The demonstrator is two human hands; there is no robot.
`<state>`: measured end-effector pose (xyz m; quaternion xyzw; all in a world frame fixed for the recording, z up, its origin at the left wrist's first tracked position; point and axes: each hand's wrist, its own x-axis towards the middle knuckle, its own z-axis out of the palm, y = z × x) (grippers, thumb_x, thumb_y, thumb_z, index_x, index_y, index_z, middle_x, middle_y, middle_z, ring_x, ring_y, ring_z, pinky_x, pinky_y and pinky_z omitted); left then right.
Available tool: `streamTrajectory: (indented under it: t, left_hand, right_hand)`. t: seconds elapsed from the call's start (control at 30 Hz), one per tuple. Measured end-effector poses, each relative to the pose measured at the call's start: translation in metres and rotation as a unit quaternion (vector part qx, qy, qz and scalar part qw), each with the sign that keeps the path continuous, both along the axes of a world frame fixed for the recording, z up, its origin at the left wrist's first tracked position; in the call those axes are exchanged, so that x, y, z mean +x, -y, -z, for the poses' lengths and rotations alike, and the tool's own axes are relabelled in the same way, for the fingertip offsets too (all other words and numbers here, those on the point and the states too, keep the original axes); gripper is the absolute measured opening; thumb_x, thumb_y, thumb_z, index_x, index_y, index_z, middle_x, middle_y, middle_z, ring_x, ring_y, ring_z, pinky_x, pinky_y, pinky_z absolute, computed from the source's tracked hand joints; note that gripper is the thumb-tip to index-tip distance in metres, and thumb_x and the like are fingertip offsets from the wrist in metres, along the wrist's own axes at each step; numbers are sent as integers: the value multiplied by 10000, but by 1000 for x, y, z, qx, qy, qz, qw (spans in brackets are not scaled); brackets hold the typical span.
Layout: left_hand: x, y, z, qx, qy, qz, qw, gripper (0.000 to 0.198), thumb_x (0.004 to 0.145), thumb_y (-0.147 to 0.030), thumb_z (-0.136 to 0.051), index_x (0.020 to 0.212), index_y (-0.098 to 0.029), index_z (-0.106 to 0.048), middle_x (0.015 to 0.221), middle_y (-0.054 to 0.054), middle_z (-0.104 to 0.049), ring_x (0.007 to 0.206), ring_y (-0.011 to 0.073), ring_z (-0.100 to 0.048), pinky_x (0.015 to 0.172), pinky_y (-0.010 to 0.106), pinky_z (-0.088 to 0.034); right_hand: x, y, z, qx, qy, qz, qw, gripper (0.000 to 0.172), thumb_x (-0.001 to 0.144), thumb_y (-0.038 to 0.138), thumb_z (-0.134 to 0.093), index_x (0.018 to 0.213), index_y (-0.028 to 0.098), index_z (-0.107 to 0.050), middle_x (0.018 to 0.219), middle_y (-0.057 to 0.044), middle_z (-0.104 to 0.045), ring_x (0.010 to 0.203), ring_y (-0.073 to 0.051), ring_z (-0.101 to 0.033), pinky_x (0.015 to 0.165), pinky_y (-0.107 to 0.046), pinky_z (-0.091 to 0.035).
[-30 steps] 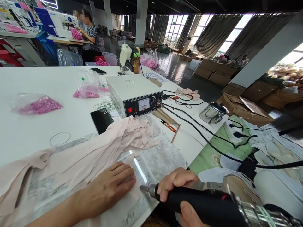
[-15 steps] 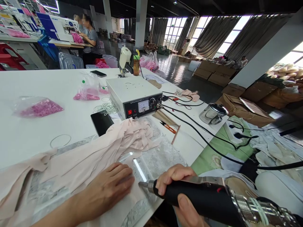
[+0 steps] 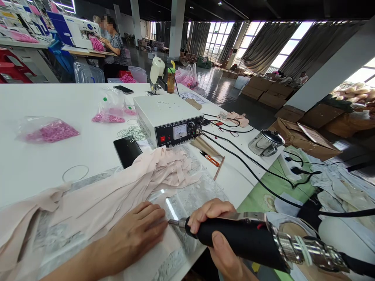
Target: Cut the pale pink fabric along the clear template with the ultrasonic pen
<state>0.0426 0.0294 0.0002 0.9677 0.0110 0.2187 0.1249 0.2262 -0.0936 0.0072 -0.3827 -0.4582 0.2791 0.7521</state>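
Observation:
My left hand (image 3: 133, 234) lies flat, fingers stretched out, pressing pale pink fabric strips (image 3: 117, 195) onto a clear sheet (image 3: 193, 199) at the table's near edge. My right hand (image 3: 218, 234) is wrapped round a black hand-held cutting tool (image 3: 249, 240) with a metal tip. That tip (image 3: 172, 222) points left and sits right at my left fingertips, on the fabric. A black cable runs from the tool to the white control box (image 3: 168, 117) with a dial and red switch.
A black phone (image 3: 127, 150), a coil of white rings (image 3: 131, 132), bags of pink pieces (image 3: 48, 130), orange snips (image 3: 209, 158) and a steel pot (image 3: 265, 142) lie on the white table (image 3: 43, 164). A person sews at the far left. Cardboard boxes stand right.
My right hand has carried the tool leftward, so its tip has closed in on my left fingertips. My left hand has stayed flat on the fabric.

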Motion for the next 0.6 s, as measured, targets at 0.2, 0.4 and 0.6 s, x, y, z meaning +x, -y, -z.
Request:
streamTrajectory:
  t: [0.2, 0.4, 0.6]
  left_hand:
    - [-1, 1, -1, 9, 1, 1, 1000, 218, 1056, -146, -432, 1143, -183, -627, 1028, 92, -663, 965, 214, -653, 869, 361, -542]
    - [-8, 12, 5, 24, -8, 2, 1000, 243, 1051, -80, -383, 1118, -141, -608, 1038, 108, -646, 948, 224, -616, 862, 376, -504]
    - [-14, 32, 1, -16, -56, 6, 998, 349, 1060, -100, -265, 1110, -160, -605, 930, 92, -630, 800, 209, -589, 750, 352, -509]
  right_hand:
    - [4, -3, 2, -5, 17, -8, 1000, 126, 934, 372, -582, 1028, 291, -562, 840, -8, -611, 640, -170, -628, 648, -369, -563]
    - [1, 16, -11, -16, -20, -13, 1000, 176, 931, 437, -581, 1024, 288, -573, 843, -3, -582, 645, -161, -637, 630, -354, -562]
    - [18, 27, 15, -20, -43, -93, 995, 196, 893, 454, -660, 1017, 314, -600, 820, 2, -657, 545, -160, -674, 536, -346, -592]
